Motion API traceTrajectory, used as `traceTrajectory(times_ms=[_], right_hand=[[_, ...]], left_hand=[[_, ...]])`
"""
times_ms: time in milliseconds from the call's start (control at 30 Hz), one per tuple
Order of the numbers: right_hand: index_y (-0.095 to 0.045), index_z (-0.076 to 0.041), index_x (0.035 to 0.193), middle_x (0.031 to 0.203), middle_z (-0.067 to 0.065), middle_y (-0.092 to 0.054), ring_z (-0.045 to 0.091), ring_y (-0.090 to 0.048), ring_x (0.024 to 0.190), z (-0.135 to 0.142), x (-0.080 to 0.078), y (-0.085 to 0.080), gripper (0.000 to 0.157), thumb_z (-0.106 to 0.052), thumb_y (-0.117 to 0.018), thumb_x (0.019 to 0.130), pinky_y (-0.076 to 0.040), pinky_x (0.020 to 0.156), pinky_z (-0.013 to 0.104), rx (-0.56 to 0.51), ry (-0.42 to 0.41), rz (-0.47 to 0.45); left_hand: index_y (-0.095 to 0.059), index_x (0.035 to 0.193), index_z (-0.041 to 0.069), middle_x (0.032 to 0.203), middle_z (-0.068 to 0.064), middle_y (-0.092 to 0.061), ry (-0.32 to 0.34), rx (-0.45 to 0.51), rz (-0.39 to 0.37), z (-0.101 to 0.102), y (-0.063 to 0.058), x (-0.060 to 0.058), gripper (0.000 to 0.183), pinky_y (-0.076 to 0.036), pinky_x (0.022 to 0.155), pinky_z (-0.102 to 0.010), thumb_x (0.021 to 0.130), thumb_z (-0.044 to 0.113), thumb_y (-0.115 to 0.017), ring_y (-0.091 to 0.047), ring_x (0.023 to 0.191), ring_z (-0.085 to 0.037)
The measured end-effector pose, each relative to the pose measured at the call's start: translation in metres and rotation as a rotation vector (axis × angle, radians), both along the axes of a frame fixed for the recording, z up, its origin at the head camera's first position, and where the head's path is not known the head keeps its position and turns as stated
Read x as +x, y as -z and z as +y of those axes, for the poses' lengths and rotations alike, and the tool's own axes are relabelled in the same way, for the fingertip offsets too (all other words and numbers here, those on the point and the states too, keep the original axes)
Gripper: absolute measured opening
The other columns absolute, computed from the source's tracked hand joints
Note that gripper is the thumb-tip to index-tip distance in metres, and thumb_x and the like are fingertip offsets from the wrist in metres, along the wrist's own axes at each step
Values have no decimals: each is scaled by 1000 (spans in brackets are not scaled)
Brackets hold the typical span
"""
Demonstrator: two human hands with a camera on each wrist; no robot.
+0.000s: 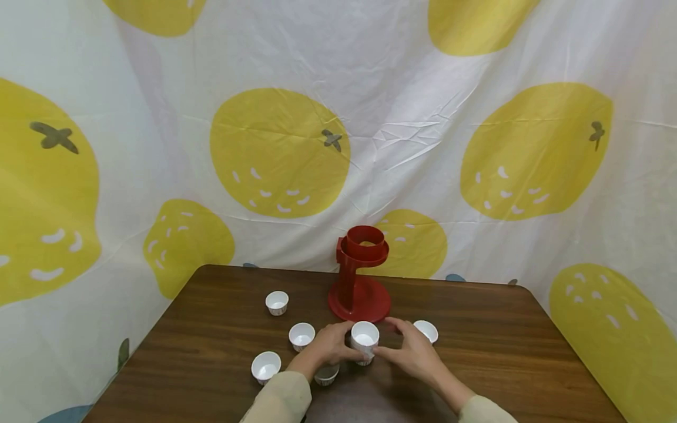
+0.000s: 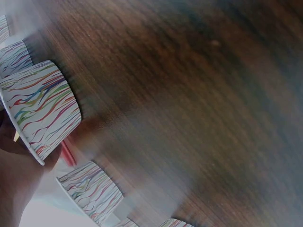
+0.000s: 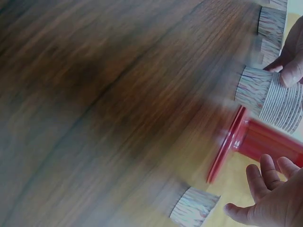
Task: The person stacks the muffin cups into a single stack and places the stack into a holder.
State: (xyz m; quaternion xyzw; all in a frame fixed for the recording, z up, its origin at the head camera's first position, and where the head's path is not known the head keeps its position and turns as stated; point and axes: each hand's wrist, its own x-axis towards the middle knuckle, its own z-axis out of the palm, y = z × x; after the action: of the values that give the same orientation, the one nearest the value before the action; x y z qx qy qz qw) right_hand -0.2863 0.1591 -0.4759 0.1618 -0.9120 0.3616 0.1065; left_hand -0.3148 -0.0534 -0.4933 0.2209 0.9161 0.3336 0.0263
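A stack of white paper cups (image 1: 365, 336) stands upright near the middle of the table, with several rims nested above the patterned bottom cup (image 3: 254, 90). My left hand (image 1: 332, 343) grips the stack from its left side; its thumb (image 3: 292, 73) lies against the rims in the right wrist view. To the right of the stack is my right hand (image 1: 414, 353), fingers spread and holding nothing. Beneath my left wrist stands a single cup (image 1: 327, 376), partly hidden. The left wrist view shows a cup (image 2: 47, 109) with coloured wavy lines up close.
Behind the stack stands a red holder (image 1: 346, 288) with a round base and a ring on top. Single cups stand at left, including a far cup (image 1: 277, 303), a middle cup (image 1: 302, 336) and a near cup (image 1: 266, 367). Another cup (image 1: 427, 331) is partly behind my right hand.
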Motion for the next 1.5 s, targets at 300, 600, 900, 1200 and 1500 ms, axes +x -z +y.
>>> traceTrajectory(times_ms=[300,600,900,1200,1500], right_hand=[[-54,-8,123,108,8,-60,19,-54,102,14,0,0,72,-41,-79,65,-42,85,40,-11,16,-15],[-54,-9,123,110,9,-58,21,-52,104,31,-1,-6,76,-53,-74,64,-41,86,42,23,74,-34],[-51,-8,124,113,10,-57,25,-52,105,50,-5,-15,73,-47,-75,68,-40,86,43,26,103,-20],[-50,-5,126,115,14,-56,28,-51,107,64,-10,-18,75,-48,-73,69,-39,85,46,50,120,6],[-50,-2,125,115,14,-56,31,-50,108,77,-11,-15,74,-48,-72,71,-38,86,49,86,125,31]], left_hand=[[-58,113,22,97,8,-61,-2,-5,-5,0,0,0,61,-43,79,-35,62,50,-77,-56,90,-14],[-58,113,22,97,8,-61,-7,-5,-13,0,1,0,61,-43,79,-35,62,50,-78,-56,91,-14],[-58,113,22,98,8,-61,-7,-9,-9,0,1,0,63,-43,80,-35,62,51,-77,-56,92,-15],[-57,114,21,99,7,-61,-7,-14,-19,1,-2,0,63,-43,81,-36,62,51,-77,-55,93,-15],[-58,115,21,99,7,-61,-9,-11,-17,1,-1,0,63,-43,81,-36,62,49,-77,-55,93,-16]])
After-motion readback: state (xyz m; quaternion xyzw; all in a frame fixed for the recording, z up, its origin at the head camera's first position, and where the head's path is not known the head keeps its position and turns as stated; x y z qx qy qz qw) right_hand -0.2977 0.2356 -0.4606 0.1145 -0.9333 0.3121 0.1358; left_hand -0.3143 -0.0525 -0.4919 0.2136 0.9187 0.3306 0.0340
